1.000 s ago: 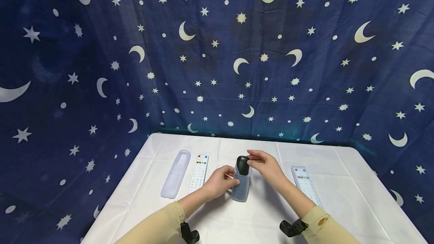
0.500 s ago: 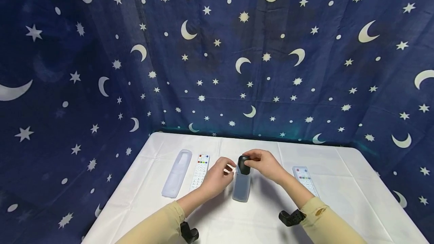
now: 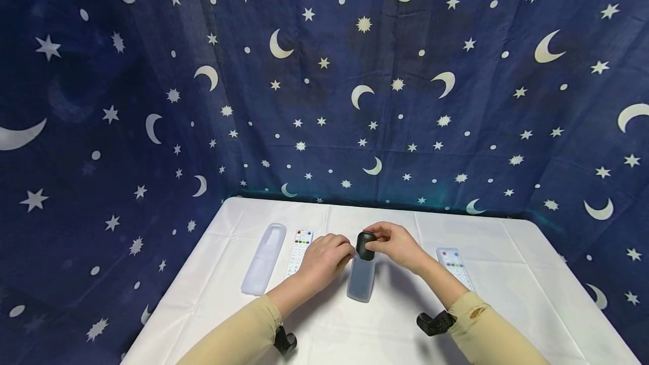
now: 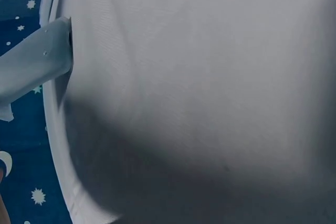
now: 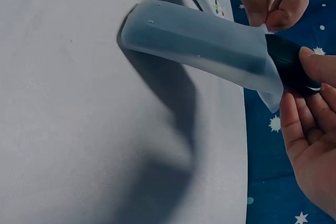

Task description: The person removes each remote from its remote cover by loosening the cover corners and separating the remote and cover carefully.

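Observation:
A black remote control (image 3: 365,244), its keys not visible, sits mostly inside a translucent silicone sleeve (image 3: 361,280), its rounded end sticking out of the mouth. My right hand (image 3: 398,248) pinches that black end, thumb on the near face and fingers behind, as the right wrist view shows. With curled fingers my left hand (image 3: 324,261) pinches the sleeve's edge at the mouth; in the right wrist view its fingertips (image 5: 275,22) meet there. The sleeve stands tilted, its lower end by the cloth. The left wrist view catches only part of the sleeve (image 4: 37,61).
Left on the white-clothed table (image 3: 395,331) lies another translucent sleeve (image 3: 263,259). Beside it a white remote (image 3: 299,252) is partly covered by my left hand. A white remote in a clear sleeve (image 3: 455,268) lies right, behind my right forearm. A starry curtain (image 3: 324,100) hangs behind.
My left hand let go of the sleeve's side, drew back a little, and now pinches its upper edge. My right fingers have closed further over the black remote's end.

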A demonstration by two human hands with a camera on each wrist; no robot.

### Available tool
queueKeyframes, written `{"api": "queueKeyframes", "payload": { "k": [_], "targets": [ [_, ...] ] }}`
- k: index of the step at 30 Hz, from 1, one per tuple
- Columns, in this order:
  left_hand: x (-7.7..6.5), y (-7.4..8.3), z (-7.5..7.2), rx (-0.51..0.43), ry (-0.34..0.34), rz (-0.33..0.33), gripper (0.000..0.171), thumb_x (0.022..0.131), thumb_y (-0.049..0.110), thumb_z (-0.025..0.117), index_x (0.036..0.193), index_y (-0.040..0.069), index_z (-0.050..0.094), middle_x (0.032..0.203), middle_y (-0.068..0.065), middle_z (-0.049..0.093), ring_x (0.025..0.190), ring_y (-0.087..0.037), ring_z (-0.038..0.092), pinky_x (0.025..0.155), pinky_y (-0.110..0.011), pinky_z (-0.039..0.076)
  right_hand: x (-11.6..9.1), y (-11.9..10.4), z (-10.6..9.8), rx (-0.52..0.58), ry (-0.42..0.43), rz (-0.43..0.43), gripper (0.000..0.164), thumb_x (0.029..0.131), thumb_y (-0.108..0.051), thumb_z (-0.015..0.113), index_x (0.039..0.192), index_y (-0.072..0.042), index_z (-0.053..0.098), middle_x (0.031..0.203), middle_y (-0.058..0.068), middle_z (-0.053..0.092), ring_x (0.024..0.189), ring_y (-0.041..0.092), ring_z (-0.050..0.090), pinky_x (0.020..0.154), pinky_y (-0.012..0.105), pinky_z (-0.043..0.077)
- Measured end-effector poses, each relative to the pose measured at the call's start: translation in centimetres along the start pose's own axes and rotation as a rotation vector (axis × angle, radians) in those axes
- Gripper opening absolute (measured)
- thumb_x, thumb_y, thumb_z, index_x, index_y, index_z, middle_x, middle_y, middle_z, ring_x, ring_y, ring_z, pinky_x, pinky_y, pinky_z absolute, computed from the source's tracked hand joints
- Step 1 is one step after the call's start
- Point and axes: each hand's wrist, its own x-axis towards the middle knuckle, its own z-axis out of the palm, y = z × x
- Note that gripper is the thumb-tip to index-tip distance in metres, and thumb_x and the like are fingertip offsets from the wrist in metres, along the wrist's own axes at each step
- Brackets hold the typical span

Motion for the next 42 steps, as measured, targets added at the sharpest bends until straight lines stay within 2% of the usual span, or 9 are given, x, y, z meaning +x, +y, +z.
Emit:
{"api": "queueKeyframes", "payload": {
  "k": [6, 10, 15, 18, 21, 25, 32, 37, 42],
  "targets": [
    [-0.8, 0.4, 0.0, -0.015, -0.15, 0.007, 0.009, 0.093, 0.021, 0.077, 0.101, 0.023, 0.072, 0.099, 0.009, 0.063, 0.088, -0.01, 0.059, 0.072, -0.026, 0.048, 0.1, 0.4, -0.1, -0.031, 0.043, 0.011, 0.033, 0.089, -0.011, 0.08, 0.12, -0.004, 0.071, 0.101, 0.006, 0.072, 0.09, 0.021, 0.065, 0.08, 0.034, 0.053],
    [-1.5, 0.7, 0.2, -0.058, -0.203, -0.053, 0.01, 0.093, 0.021, 0.077, 0.1, 0.024, 0.07, 0.098, 0.011, 0.063, 0.087, -0.009, 0.06, 0.073, -0.025, 0.049, 0.3, 0.6, -0.1, -0.015, 0.045, 0.02, 0.034, 0.089, -0.012, 0.08, 0.12, -0.003, 0.071, 0.099, 0.005, 0.072, 0.09, 0.021, 0.065, 0.081, 0.034, 0.053],
    [-1.5, 0.9, 0.1, -0.099, -0.187, -0.157, 0.01, 0.092, 0.021, 0.075, 0.101, 0.024, 0.07, 0.1, 0.012, 0.064, 0.091, -0.009, 0.061, 0.074, -0.028, 0.051, 0.8, 0.8, 0.0, 0.037, 0.039, 0.045, 0.035, 0.088, -0.012, 0.08, 0.119, -0.001, 0.071, 0.099, 0.007, 0.073, 0.091, 0.02, 0.067, 0.081, 0.033, 0.054],
    [-1.2, 1.2, -0.1, -0.112, -0.157, -0.186, 0.011, 0.092, 0.023, 0.073, 0.102, 0.024, 0.071, 0.102, 0.012, 0.064, 0.092, -0.009, 0.061, 0.075, -0.029, 0.051, 0.9, 1.0, 0.0, 0.052, 0.045, 0.07, 0.035, 0.087, -0.012, 0.081, 0.118, 0.0, 0.072, 0.1, 0.008, 0.074, 0.091, 0.02, 0.068, 0.082, 0.033, 0.054],
    [-0.7, 1.7, -0.2, -0.109, -0.126, -0.183, 0.011, 0.094, 0.027, 0.072, 0.104, 0.024, 0.071, 0.103, 0.011, 0.064, 0.093, -0.011, 0.06, 0.076, -0.03, 0.051, 1.0, 1.2, -0.1, 0.058, 0.047, 0.089, 0.035, 0.087, -0.013, 0.081, 0.118, 0.001, 0.072, 0.102, 0.009, 0.074, 0.093, 0.019, 0.069, 0.084, 0.034, 0.055],
    [0.3, 2.6, -0.1, -0.09, -0.119, -0.16, 0.012, 0.095, 0.032, 0.074, 0.105, 0.026, 0.073, 0.105, 0.009, 0.063, 0.092, -0.011, 0.058, 0.078, -0.029, 0.049, 1.0, 1.1, -0.2, 0.075, 0.052, 0.106, 0.035, 0.087, -0.012, 0.081, 0.117, 0.003, 0.071, 0.102, 0.011, 0.074, 0.092, 0.02, 0.069, 0.083, 0.035, 0.056],
    [1.5, 4.0, 1.2, -0.017, -0.112, -0.136, 0.016, 0.094, 0.036, 0.075, 0.108, 0.028, 0.075, 0.105, 0.01, 0.062, 0.091, -0.01, 0.055, 0.075, -0.027, 0.045, 1.3, 0.9, 0.1, 0.058, 0.083, 0.174, 0.035, 0.087, -0.011, 0.08, 0.117, 0.004, 0.071, 0.099, 0.009, 0.074, 0.087, 0.019, 0.069, 0.081, 0.044, 0.058],
    [1.6, 4.5, 1.7, 0.006, -0.085, -0.149, 0.011, 0.092, 0.033, 0.078, 0.102, 0.029, 0.076, 0.101, 0.011, 0.062, 0.087, -0.01, 0.054, 0.07, -0.025, 0.041, 1.4, 0.6, 0.3, 0.093, 0.104, 0.213, 0.034, 0.087, -0.007, 0.08, 0.116, 0.007, 0.071, 0.098, 0.011, 0.074, 0.084, 0.017, 0.069, 0.075, 0.034, 0.06],
    [1.5, 4.7, 2.0, 0.016, -0.073, -0.125, 0.006, 0.092, 0.03, 0.079, 0.097, 0.029, 0.077, 0.096, 0.011, 0.06, 0.082, -0.011, 0.051, 0.067, -0.025, 0.036, 1.4, 0.3, 0.3, 0.12, 0.108, 0.208, 0.034, 0.087, -0.005, 0.079, 0.116, 0.009, 0.07, 0.101, 0.014, 0.074, 0.088, 0.018, 0.07, 0.076, 0.033, 0.06]
  ]
}}
